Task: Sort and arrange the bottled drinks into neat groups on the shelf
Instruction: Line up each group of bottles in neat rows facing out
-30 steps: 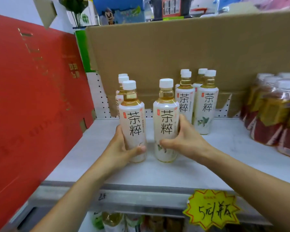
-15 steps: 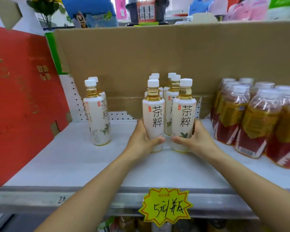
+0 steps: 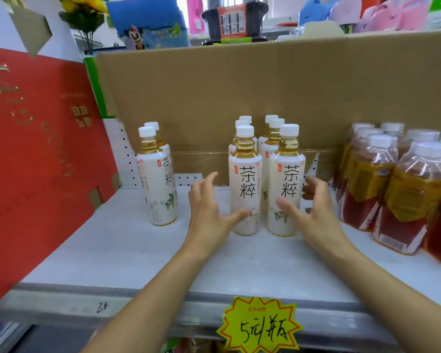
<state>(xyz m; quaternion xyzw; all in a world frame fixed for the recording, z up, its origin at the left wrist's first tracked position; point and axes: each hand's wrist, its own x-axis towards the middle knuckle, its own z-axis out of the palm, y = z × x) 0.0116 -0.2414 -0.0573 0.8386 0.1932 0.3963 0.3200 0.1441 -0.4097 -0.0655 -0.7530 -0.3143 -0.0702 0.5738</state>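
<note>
White-labelled tea bottles (image 3: 245, 189) stand upright, grouped mid-shelf (image 3: 127, 250).

left hand (image 3: 209, 212) & right hand (image 3: 313, 215) have let go, fingers now spread. front-left white-labelled plastic tea bottle (image 3: 245, 189) & front-right white-labelled plastic tea bottle (image 3: 287, 192) slid rightwards along grey shelf (image 3: 138, 250), now heading mid rows.

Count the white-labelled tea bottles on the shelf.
8: a left pair, one behind the other; a middle group of six, two columns of three. More may hide behind.
</note>
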